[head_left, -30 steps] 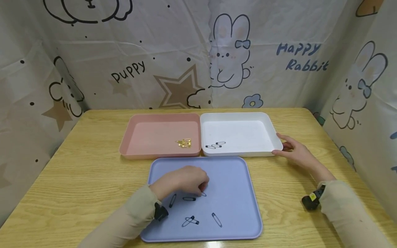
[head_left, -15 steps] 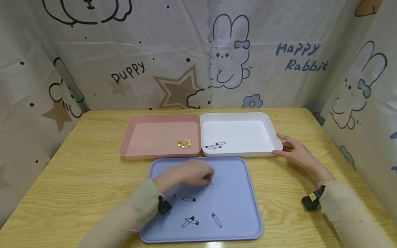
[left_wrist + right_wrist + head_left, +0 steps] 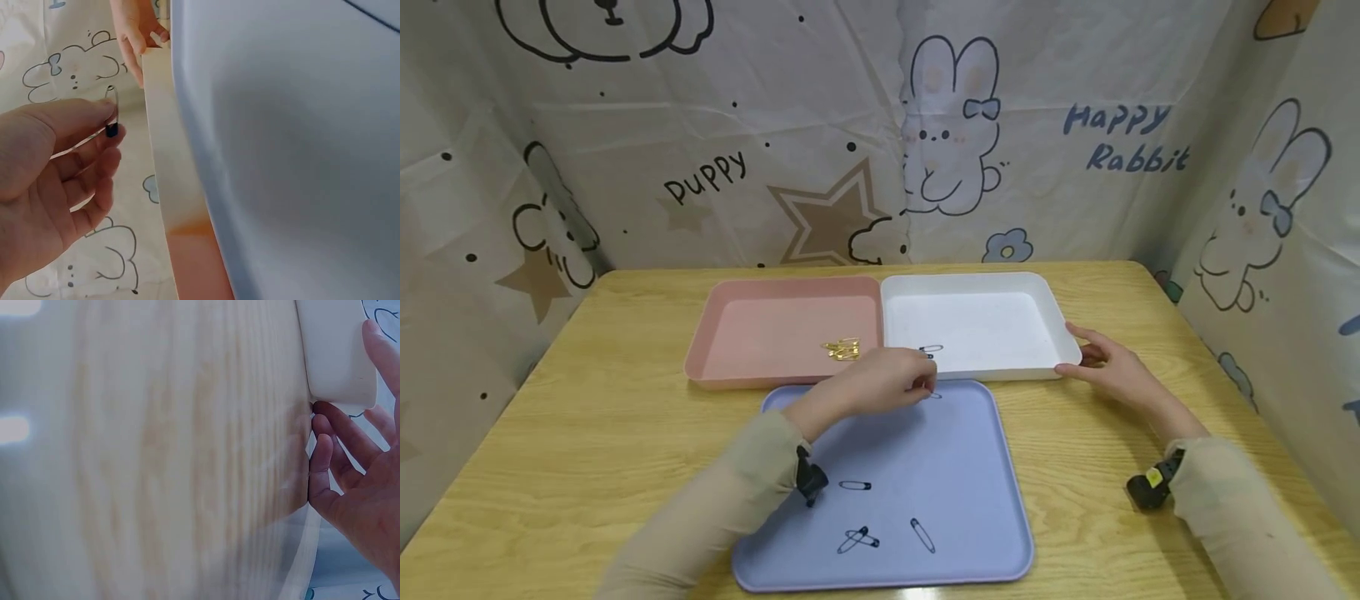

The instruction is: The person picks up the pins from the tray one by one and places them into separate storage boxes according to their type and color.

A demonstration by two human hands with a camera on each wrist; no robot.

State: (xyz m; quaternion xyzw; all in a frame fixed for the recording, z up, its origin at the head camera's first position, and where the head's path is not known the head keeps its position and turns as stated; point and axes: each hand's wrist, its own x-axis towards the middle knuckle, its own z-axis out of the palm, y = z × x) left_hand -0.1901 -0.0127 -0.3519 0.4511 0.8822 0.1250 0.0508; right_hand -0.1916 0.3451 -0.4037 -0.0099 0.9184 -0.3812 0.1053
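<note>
My left hand (image 3: 887, 383) is over the far edge of the blue tray (image 3: 955, 483), close to the near wall of the white tray (image 3: 1000, 375). Thumb and fingers pinch a black-headed safety pin (image 3: 112, 129), seen plainly in the left wrist view. At the white tray's near right corner, my right hand (image 3: 1112, 367) grips the wall, thumb in front and fingers along the side. On the blue tray lie a safety pin (image 3: 855, 485), a slanted safety pin (image 3: 922, 536) and a crossed pair of safety pins (image 3: 857, 540). Black safety pins (image 3: 931, 348) in the white tray are partly hidden by the left hand.
A pink tray (image 3: 760, 379) adjoins the white one on its left and holds several gold safety pins (image 3: 842, 348). All three trays rest on a wooden table (image 3: 587, 433). A printed cloth (image 3: 700, 100) hangs behind and at both sides.
My left hand has moved away and to the right across the blue tray, carrying the safety pin toward the white tray. My right hand has stayed at the white tray's corner.
</note>
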